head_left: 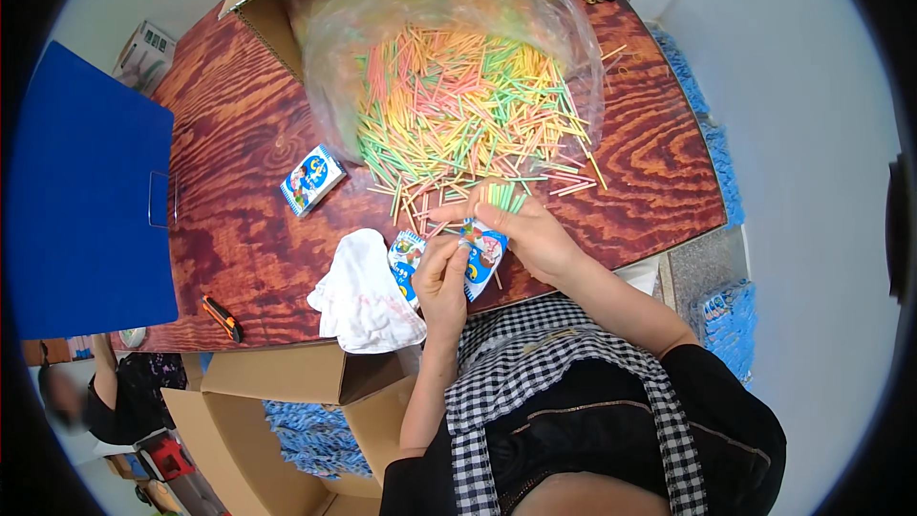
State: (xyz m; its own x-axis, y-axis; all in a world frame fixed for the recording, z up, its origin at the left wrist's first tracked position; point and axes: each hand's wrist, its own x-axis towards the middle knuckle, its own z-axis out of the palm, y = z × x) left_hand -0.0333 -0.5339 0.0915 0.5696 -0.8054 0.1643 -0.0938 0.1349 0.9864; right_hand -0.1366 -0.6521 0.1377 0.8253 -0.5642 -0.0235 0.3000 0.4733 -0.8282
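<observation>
My left hand (440, 289) pinches the edge of a small blue-and-white packet (484, 264) with a cartoon print, near the table's front edge. My right hand (542, 241) is closed around a short bundle of thin sticks (502, 196), mostly green with some paler ones, just above that packet. Another packet of the same look (402, 255) lies against the left side of my left hand, partly hidden by it. Beyond my hands, a large heap of thin pink, yellow and green sticks (458, 96) spills from a clear plastic bag (330, 86).
A blue-and-white packet (312, 179) lies left of the heap. White gloves (368, 291) and an orange-black utility knife (223, 317) lie nearer. A blue panel (91, 201) stands left. Below, an open carton (224, 430) holds blue packets. Another person (119, 397) is at far left.
</observation>
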